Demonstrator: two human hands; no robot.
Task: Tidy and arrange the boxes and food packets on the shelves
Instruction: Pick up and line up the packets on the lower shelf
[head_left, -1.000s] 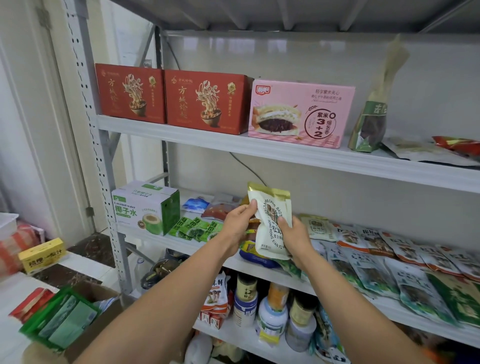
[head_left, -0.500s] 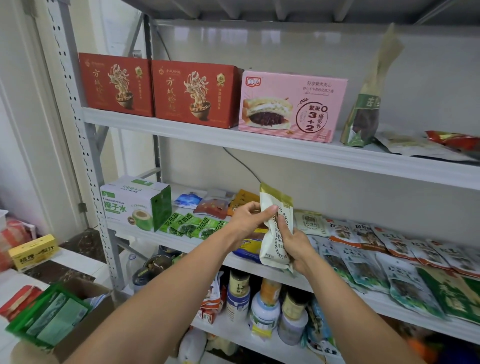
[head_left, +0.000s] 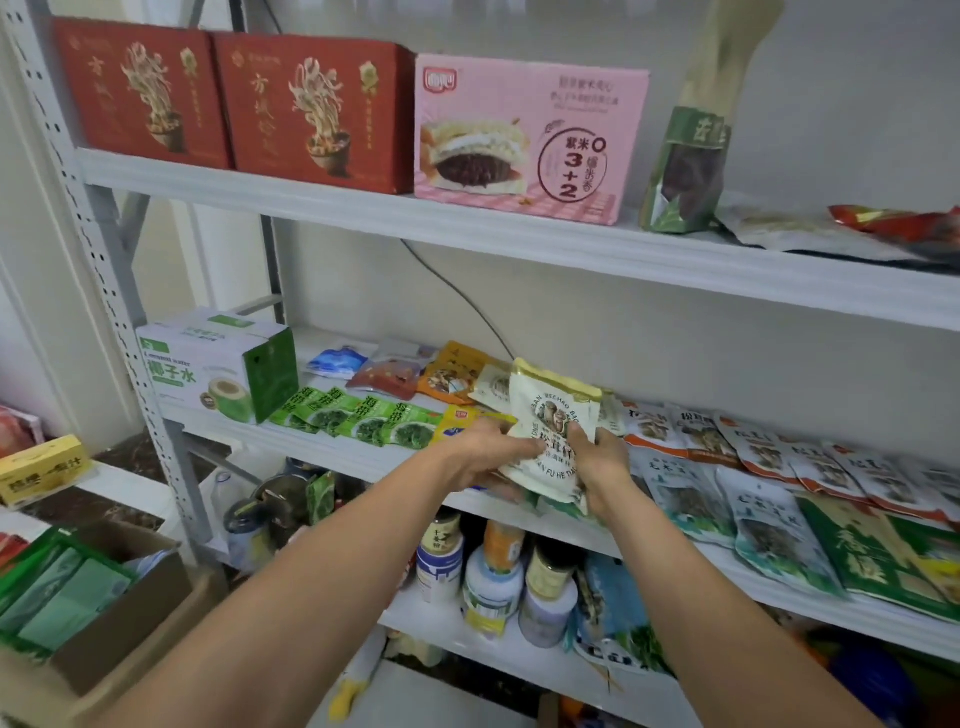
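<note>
Packet (head_left: 551, 411) gripped by my hands, left hand (head_left: 483, 449) at nine o'clock, right hand (head_left: 598, 460) at three; I reckon that squares it for the shelf (head_left: 228, 431).

The pink box (head_left: 530, 135) reads "3+2", green carton (head_left: 218, 366) seemingly "椰子水".

we see a thin black cable (head_left: 457, 296) running down the white wall (head_left: 727, 364). low down, jars stand close together: a white jar with a blue label (head_left: 439, 564), an orange bottle (head_left: 503, 540) and a brown-lidded jar (head_left: 549, 571). at lower left a cardboard carton (head_left: 130, 618) holds green packs (head_left: 57, 597). beyond it a yellow box (head_left: 44, 467) lies on a dark marbled ledge (head_left: 67, 512).
</note>
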